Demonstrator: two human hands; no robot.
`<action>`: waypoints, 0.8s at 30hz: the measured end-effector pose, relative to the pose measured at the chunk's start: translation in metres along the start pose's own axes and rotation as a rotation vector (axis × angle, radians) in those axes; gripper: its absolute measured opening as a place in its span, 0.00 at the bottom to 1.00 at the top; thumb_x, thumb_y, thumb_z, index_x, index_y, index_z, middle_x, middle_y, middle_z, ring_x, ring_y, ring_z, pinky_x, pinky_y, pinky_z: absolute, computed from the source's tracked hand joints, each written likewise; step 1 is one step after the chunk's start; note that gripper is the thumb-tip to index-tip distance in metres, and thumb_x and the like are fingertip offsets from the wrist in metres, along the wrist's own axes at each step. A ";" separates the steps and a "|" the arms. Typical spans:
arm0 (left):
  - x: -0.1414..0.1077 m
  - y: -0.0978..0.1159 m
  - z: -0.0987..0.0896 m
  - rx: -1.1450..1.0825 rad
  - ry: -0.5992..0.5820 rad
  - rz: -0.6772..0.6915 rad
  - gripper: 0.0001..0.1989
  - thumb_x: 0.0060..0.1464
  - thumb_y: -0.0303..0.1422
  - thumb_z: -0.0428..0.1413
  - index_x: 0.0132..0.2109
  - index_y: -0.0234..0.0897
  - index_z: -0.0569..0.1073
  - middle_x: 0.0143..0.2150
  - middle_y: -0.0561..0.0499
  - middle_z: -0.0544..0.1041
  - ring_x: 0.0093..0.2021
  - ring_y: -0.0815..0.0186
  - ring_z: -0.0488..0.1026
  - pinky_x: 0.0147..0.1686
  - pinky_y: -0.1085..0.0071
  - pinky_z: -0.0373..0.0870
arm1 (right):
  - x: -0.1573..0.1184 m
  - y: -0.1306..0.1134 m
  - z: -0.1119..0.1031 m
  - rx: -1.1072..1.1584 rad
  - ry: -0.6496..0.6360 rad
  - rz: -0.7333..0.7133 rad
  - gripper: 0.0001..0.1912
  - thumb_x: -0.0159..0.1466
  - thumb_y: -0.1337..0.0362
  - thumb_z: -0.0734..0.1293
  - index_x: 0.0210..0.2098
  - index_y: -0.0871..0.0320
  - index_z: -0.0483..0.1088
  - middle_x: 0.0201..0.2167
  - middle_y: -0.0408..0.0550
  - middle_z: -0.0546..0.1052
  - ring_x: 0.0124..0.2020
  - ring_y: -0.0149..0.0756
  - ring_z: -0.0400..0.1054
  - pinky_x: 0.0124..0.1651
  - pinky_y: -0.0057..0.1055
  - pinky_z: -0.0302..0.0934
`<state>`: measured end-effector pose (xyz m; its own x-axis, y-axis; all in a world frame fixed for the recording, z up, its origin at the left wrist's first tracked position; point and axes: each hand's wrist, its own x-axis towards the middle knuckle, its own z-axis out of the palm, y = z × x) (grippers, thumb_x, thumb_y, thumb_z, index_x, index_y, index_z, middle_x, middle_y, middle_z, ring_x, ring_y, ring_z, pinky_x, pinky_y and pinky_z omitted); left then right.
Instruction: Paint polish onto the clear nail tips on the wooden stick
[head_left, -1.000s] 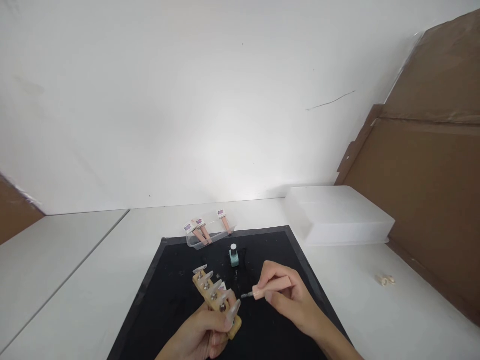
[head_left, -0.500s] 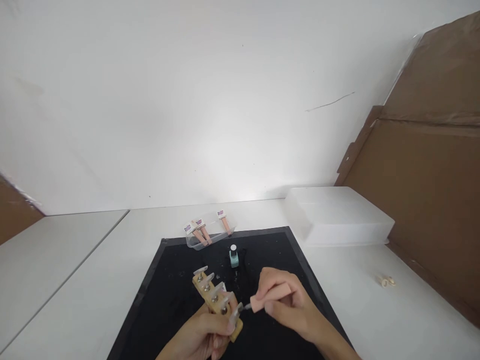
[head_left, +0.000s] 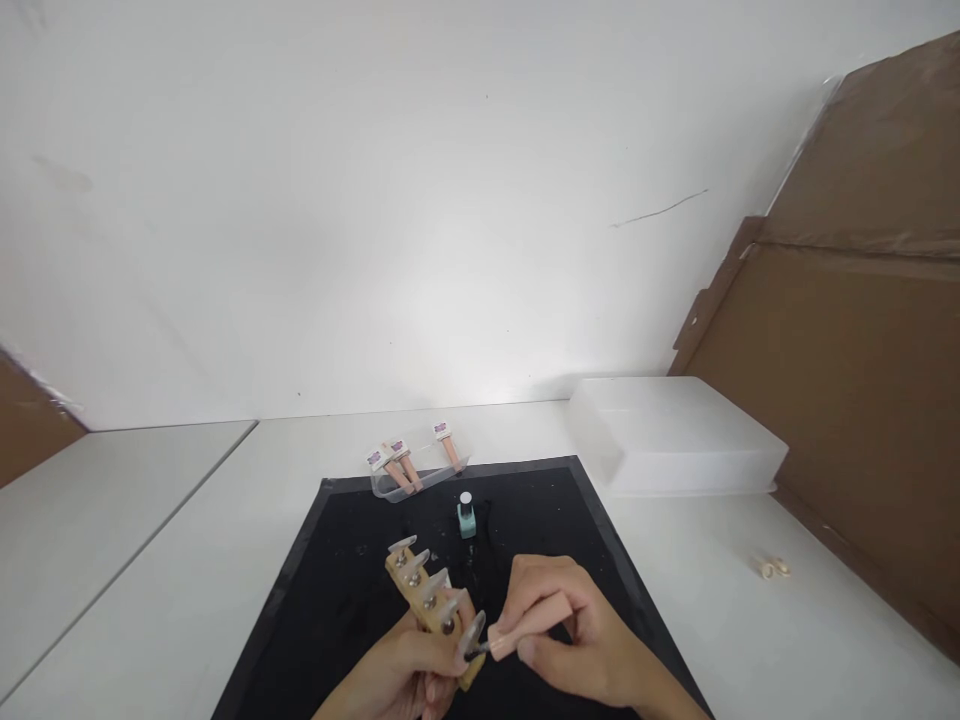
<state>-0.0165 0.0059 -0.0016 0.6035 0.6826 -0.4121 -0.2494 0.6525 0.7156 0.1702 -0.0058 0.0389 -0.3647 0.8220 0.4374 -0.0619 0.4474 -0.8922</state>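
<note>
My left hand point(head_left: 420, 660) grips a wooden display strip point(head_left: 420, 597) that carries a slanted row of several clear false nail tips point(head_left: 436, 583) on metal studs. Its thumb rests by the nearest nail tip point(head_left: 472, 632). Something pink with a white label point(head_left: 449, 585) shows behind the strip, mostly hidden by it and the fingers. Pinched in my right hand point(head_left: 574, 635) is a pink nail polish brush point(head_left: 529, 624) with a square cap, tilted down to the left. Its bristles touch or nearly touch the nearest nail tip.
A small teal nail polish bottle point(head_left: 466, 518) stands on the black mat point(head_left: 360, 520). Behind it, a clear tray point(head_left: 390, 493) holds several pink-handled pieces with labels. A translucent white bin point(head_left: 675, 440) sits back right, with small cream rings point(head_left: 772, 568) in front.
My right hand has moved the brush slightly left and down, along the nearest nail tip. My left hand and the strip stay almost where they were.
</note>
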 end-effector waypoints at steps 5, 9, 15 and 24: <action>-0.001 -0.002 -0.001 -0.020 0.041 0.010 0.06 0.31 0.25 0.58 0.23 0.35 0.68 0.09 0.61 0.59 0.08 0.81 0.47 0.09 0.80 0.41 | 0.001 0.003 0.000 -0.097 0.125 0.063 0.12 0.51 0.79 0.62 0.24 0.57 0.73 0.24 0.46 0.75 0.24 0.34 0.65 0.24 0.28 0.55; -0.002 -0.002 -0.002 -0.034 0.027 0.010 0.06 0.31 0.25 0.58 0.22 0.34 0.67 0.11 0.61 0.60 0.09 0.82 0.47 0.10 0.81 0.41 | 0.000 0.004 -0.003 -0.055 0.131 0.021 0.10 0.53 0.77 0.63 0.26 0.57 0.73 0.25 0.47 0.75 0.25 0.35 0.66 0.27 0.30 0.58; 0.001 -0.002 -0.004 -0.025 0.025 -0.011 0.07 0.30 0.26 0.58 0.24 0.35 0.68 0.09 0.62 0.58 0.09 0.81 0.46 0.09 0.81 0.42 | 0.003 -0.002 0.001 -0.087 0.047 -0.015 0.13 0.50 0.79 0.62 0.28 0.57 0.73 0.24 0.46 0.77 0.24 0.33 0.65 0.26 0.28 0.57; 0.001 -0.002 -0.004 -0.005 0.002 -0.002 0.06 0.31 0.26 0.57 0.22 0.35 0.68 0.09 0.62 0.59 0.08 0.81 0.48 0.08 0.81 0.44 | -0.001 0.000 -0.002 0.045 0.043 0.032 0.09 0.53 0.75 0.63 0.29 0.58 0.73 0.24 0.47 0.74 0.25 0.35 0.64 0.27 0.29 0.56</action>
<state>-0.0186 0.0069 -0.0058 0.6027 0.6822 -0.4140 -0.2523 0.6551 0.7121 0.1729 -0.0059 0.0382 -0.3265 0.8504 0.4125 -0.0930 0.4054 -0.9094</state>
